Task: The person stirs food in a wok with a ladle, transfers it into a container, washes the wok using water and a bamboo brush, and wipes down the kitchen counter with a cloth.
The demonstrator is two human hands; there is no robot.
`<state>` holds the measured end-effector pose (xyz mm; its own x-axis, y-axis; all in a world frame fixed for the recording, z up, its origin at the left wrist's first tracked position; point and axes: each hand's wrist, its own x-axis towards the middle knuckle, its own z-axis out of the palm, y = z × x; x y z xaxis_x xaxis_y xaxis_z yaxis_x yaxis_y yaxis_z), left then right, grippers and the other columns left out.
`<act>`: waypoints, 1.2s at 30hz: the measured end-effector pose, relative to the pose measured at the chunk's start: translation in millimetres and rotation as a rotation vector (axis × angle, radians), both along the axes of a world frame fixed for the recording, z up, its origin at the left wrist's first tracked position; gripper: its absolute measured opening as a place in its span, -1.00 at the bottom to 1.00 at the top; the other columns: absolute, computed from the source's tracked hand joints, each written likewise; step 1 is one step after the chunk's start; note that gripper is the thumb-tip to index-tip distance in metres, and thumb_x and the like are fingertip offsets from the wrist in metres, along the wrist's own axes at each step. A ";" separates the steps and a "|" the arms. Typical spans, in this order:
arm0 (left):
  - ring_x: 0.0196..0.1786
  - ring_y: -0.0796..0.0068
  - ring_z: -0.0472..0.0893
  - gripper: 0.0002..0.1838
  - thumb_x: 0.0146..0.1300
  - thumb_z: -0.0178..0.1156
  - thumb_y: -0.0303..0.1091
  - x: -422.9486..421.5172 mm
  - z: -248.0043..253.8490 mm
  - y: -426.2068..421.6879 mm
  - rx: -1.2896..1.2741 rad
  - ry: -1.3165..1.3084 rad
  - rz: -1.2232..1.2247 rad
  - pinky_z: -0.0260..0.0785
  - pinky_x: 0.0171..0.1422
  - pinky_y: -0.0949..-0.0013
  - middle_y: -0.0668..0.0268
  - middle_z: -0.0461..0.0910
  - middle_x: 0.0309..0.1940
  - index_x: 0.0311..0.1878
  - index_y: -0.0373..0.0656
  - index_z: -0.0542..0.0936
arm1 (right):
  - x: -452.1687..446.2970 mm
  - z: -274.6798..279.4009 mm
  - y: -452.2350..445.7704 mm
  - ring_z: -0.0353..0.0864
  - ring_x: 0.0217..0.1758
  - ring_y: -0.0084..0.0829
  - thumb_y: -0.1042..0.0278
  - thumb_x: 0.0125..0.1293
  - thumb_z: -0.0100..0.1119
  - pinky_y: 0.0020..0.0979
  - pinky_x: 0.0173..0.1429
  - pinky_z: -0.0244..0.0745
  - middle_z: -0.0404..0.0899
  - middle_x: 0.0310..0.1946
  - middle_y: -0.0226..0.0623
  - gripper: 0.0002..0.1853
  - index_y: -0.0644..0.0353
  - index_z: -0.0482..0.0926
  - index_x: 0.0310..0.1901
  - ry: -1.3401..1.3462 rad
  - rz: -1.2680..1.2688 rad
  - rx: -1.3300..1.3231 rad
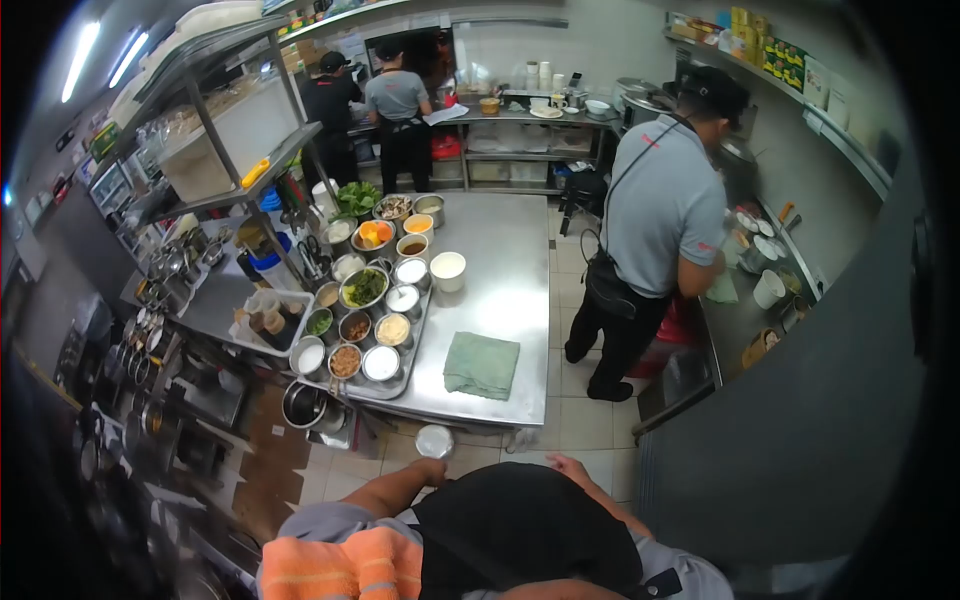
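Observation:
My left hand (432,470) is closed on the near side of a round container (434,441) with a whitish top, held low in front of the steel table. Its fingers are partly hidden behind the container and my wrist. My right hand (570,468) hangs to the right of my black apron, fingers stretched out and holding nothing visible. Both hands are apart from the steel table (490,270). On that table, nearest to me, lies a folded green cloth (482,365). To its left a metal tray (408,375) bears several metal tubs of ingredients, some with white contents.
A co-worker in a grey shirt (660,200) stands at the right-hand counter (715,330). Two more people (398,95) work at the back counter. A steel shelf rack (225,135) rises on the left. A metal pot (303,403) sits below the tray's corner.

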<state>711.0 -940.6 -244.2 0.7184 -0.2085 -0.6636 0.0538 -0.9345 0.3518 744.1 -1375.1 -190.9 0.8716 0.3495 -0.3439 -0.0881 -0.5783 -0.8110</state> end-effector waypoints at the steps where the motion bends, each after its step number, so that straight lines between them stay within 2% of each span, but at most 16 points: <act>1: 0.36 -0.04 0.66 -0.54 0.35 0.20 -0.12 -11.2 -9.1 18.5 0.052 0.067 -0.002 0.47 0.48 0.02 -0.04 0.72 0.24 0.21 -0.09 0.75 | -2.6 -14.7 -15.2 0.82 0.00 -0.18 0.04 0.44 0.32 -0.19 0.16 0.65 0.82 -0.09 -0.10 -0.56 0.01 0.75 0.25 -0.045 0.123 0.025; 2: 0.38 -0.03 0.65 -0.54 0.36 0.19 -0.10 -22.7 -18.2 37.4 0.098 0.121 -0.005 0.46 0.50 0.03 -0.04 0.71 0.26 0.22 -0.09 0.75 | -7.1 -25.1 -31.8 0.82 0.09 -0.15 -0.04 0.43 0.30 -0.15 0.21 0.65 0.83 -0.02 -0.08 -0.53 0.00 0.75 0.24 -0.087 0.249 0.042; 5: 0.42 0.01 0.62 -0.52 0.40 0.16 -0.07 -50.8 -39.3 86.6 0.196 0.233 -0.022 0.43 0.53 0.05 -0.04 0.69 0.30 0.25 -0.07 0.75 | -34.8 -66.3 -85.5 0.78 0.23 -0.08 -0.15 0.41 0.27 -0.08 0.32 0.62 0.81 0.10 -0.08 -0.47 -0.03 0.75 0.26 0.010 0.338 -0.591; 8: 0.46 0.04 0.59 -0.50 0.44 0.13 -0.03 -66.8 -67.3 118.8 0.235 0.216 -0.047 0.39 0.57 0.06 -0.04 0.67 0.35 0.29 -0.05 0.75 | -65.3 -65.3 -122.8 0.77 0.24 -0.08 -0.12 0.41 0.29 -0.08 0.33 0.62 0.80 0.11 -0.08 -0.48 -0.02 0.75 0.27 0.249 0.230 -0.639; 9: 0.47 -0.02 0.59 -0.48 0.41 0.14 0.00 -71.1 -82.5 125.1 0.180 0.083 -0.038 0.39 0.59 0.01 -0.06 0.64 0.37 0.17 -0.17 0.79 | -76.7 -61.4 -128.6 0.77 0.24 -0.07 -0.10 0.41 0.29 -0.08 0.33 0.62 0.80 0.11 -0.08 -0.48 -0.02 0.74 0.28 0.291 0.189 -0.634; 12: 0.41 -0.05 0.63 -0.49 0.38 0.13 -0.09 -82.5 -93.7 142.6 0.154 0.211 0.024 0.45 0.55 0.05 -0.05 0.65 0.35 0.24 -0.15 0.77 | -104.6 -45.1 -134.6 0.77 0.24 -0.06 -0.07 0.40 0.31 -0.07 0.34 0.62 0.80 0.13 -0.08 -0.49 -0.01 0.74 0.29 0.398 0.070 -0.612; 17: -0.01 0.24 0.81 -0.62 0.38 0.22 -0.20 -70.1 -56.6 153.1 -0.123 0.470 0.026 0.64 0.23 0.26 0.16 0.83 0.02 0.10 -0.19 0.82 | -89.9 -21.5 -107.8 0.76 0.25 -0.05 -0.01 0.40 0.34 -0.06 0.35 0.62 0.79 0.15 -0.08 -0.49 0.00 0.73 0.30 0.319 -0.056 -0.594; 20: -0.26 0.47 0.68 -0.78 0.37 0.29 -0.27 -11.0 57.1 131.2 -0.382 0.516 0.442 0.56 -0.09 0.40 0.32 0.77 -0.30 -0.16 -0.20 0.81 | -32.9 11.8 -37.6 0.80 0.10 0.03 0.04 0.44 0.31 -0.04 0.23 0.66 0.82 0.00 -0.01 -0.58 0.00 0.73 0.24 -0.083 -0.105 -0.703; 22: -0.30 0.53 0.61 -0.77 0.41 0.28 -0.29 29.5 158.8 117.7 -0.780 0.178 0.321 0.46 -0.19 0.41 0.39 0.72 -0.41 -0.32 -0.24 0.73 | 18.6 47.8 3.6 0.79 0.03 0.05 0.04 0.47 0.29 -0.02 0.18 0.66 0.81 -0.08 -0.02 -0.62 -0.01 0.74 0.20 -0.162 -0.224 -0.616; 24: -0.36 0.43 0.58 -0.74 0.42 0.33 -0.27 43.4 332.8 98.9 -0.892 -0.067 0.241 0.45 -0.15 0.30 0.35 0.67 -0.46 -0.37 -0.21 0.70 | 66.4 80.1 29.0 0.81 -0.05 0.02 0.12 0.51 0.24 -0.07 0.02 0.66 0.82 -0.18 -0.07 -0.71 0.02 0.76 0.11 -0.260 -0.385 -0.466; 26: -0.43 0.33 0.53 -0.67 0.42 0.37 -0.20 32.7 428.9 87.1 -1.261 -0.488 -0.250 0.33 -0.24 0.23 0.35 0.56 -0.55 -0.45 -0.15 0.64 | 121.3 85.4 36.0 0.81 -0.12 -0.05 0.18 0.52 0.24 -0.13 -0.03 0.65 0.80 -0.23 -0.08 -0.74 0.03 0.75 0.10 -0.398 -0.386 -0.320; 27: -0.41 0.23 0.50 -0.70 0.37 0.43 -0.20 19.0 479.4 68.8 -1.440 -0.518 -0.428 0.30 -0.23 0.20 0.35 0.51 -0.52 -0.45 -0.11 0.63 | 144.9 85.4 40.1 0.80 -0.20 -0.11 0.24 0.52 0.24 -0.18 -0.08 0.65 0.79 -0.27 -0.10 -0.77 0.04 0.75 0.09 -0.502 -0.376 -0.186; 28: -0.38 0.28 0.51 -0.70 0.35 0.45 -0.18 10.0 521.8 52.1 -1.402 -0.578 -0.603 0.29 -0.22 0.21 0.39 0.50 -0.49 -0.43 -0.07 0.61 | 170.2 86.4 48.2 0.80 -0.20 -0.11 0.24 0.52 0.24 -0.18 -0.08 0.65 0.79 -0.27 -0.10 -0.77 0.04 0.75 0.09 -0.525 -0.375 -0.170; 30: -0.34 0.32 0.52 -0.71 0.34 0.47 -0.16 -4.2 575.4 22.3 -1.340 -0.649 -0.782 0.28 -0.21 0.22 0.42 0.48 -0.46 -0.40 -0.04 0.59 | 210.3 90.4 73.0 0.71 -0.32 -0.25 0.30 0.53 0.23 -0.26 -0.15 0.61 0.71 -0.37 -0.13 -0.79 0.04 0.75 0.09 -0.521 -0.286 -0.014; 32: -0.35 0.15 0.56 -0.60 0.39 0.28 0.02 -13.8 596.6 -4.9 -1.245 -0.732 -0.785 0.34 -0.22 0.07 0.29 0.57 -0.47 -0.46 -0.08 0.59 | 221.4 123.7 110.7 0.64 -0.39 -0.31 0.28 0.54 0.23 -0.27 -0.19 0.58 0.65 -0.43 -0.16 -0.78 0.04 0.75 0.11 -0.743 -0.105 0.017; 36: -0.34 0.15 0.51 -0.55 0.42 0.29 0.10 -8.2 591.6 -35.5 -1.172 -0.777 -0.655 0.27 -0.22 0.06 0.29 0.53 -0.45 -0.44 -0.06 0.59 | 223.0 123.5 157.5 0.63 -0.39 -0.20 0.23 0.52 0.25 -0.20 -0.18 0.56 0.61 -0.45 -0.15 -0.69 0.00 0.68 0.22 -0.478 0.119 0.020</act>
<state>702.9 -976.2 347.4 0.3752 -0.7312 0.5698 -0.7761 0.0883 0.6244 967.0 -1217.7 -67.4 0.8838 0.4587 0.0925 0.3624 -0.5459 -0.7554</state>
